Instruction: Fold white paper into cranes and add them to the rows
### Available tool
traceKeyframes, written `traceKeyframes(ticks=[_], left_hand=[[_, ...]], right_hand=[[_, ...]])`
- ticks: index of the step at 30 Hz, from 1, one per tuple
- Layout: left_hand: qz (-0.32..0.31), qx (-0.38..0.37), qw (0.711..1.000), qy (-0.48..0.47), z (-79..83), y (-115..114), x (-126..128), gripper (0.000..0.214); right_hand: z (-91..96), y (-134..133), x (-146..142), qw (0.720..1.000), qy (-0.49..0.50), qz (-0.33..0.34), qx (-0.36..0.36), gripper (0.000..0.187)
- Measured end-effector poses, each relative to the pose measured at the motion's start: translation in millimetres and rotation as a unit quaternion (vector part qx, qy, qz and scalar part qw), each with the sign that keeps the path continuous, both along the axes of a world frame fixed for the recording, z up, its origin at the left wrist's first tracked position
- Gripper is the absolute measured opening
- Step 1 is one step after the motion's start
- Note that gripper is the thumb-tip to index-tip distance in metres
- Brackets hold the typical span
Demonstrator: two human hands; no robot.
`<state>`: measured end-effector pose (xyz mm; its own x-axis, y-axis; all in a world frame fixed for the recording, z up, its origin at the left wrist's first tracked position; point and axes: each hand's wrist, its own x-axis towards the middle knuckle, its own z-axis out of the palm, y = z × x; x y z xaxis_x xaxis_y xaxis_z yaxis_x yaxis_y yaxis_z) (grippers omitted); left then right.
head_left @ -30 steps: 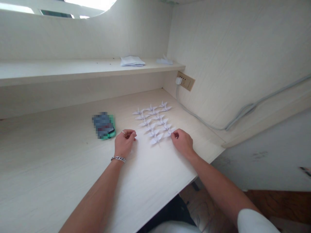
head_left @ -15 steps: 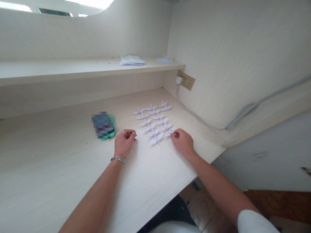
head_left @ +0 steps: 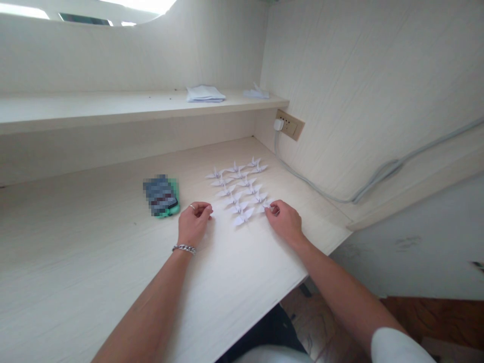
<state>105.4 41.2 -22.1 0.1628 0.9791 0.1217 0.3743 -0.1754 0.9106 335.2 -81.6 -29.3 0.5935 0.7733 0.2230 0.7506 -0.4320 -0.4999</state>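
Observation:
Several white paper cranes (head_left: 238, 186) lie in rows on the pale wooden desk (head_left: 94, 252). My right hand (head_left: 285, 222) rests at the near right corner of the rows, its fingers pinched on the nearest right crane (head_left: 264, 206). My left hand (head_left: 194, 222) lies on the desk just left of the nearest crane (head_left: 243, 216), fingers curled in with nothing visible in them. It wears a ring and a chain bracelet.
A phone in a green case (head_left: 162, 196) lies left of my left hand. On the shelf (head_left: 113, 108) above are a stack of white paper (head_left: 204, 94) and another folded piece (head_left: 256, 93). A wall socket (head_left: 289, 125) with a grey cable (head_left: 340, 194) is at right.

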Motion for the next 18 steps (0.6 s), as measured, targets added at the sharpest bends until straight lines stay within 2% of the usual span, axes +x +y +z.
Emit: traceKeyframes(ticks=[3,7,13,18], left_hand=[[-0.001,0.001,1.000,0.003,0.5,-0.3,-0.1,0.021],[-0.001,0.002,1.000,0.006,0.2,-0.7,-0.1,0.020],[0.000,-0.002,1.000,0.012,1.8,-1.4,-0.8,0.022],[-0.002,-0.006,1.000,0.025,3.9,-0.7,-1.2,0.022]], right_hand=[[0.0,-1.4,6.4,0.999,0.023,-0.004,0.024,0.027],[0.5,8.5,29.5,0.995,0.057,0.003,0.080,0.032],[-0.3,54.6,71.4,0.997,0.059,-0.030,0.051,0.024],[-2.1,96.6,82.0,0.996,0.061,-0.051,0.034,0.028]])
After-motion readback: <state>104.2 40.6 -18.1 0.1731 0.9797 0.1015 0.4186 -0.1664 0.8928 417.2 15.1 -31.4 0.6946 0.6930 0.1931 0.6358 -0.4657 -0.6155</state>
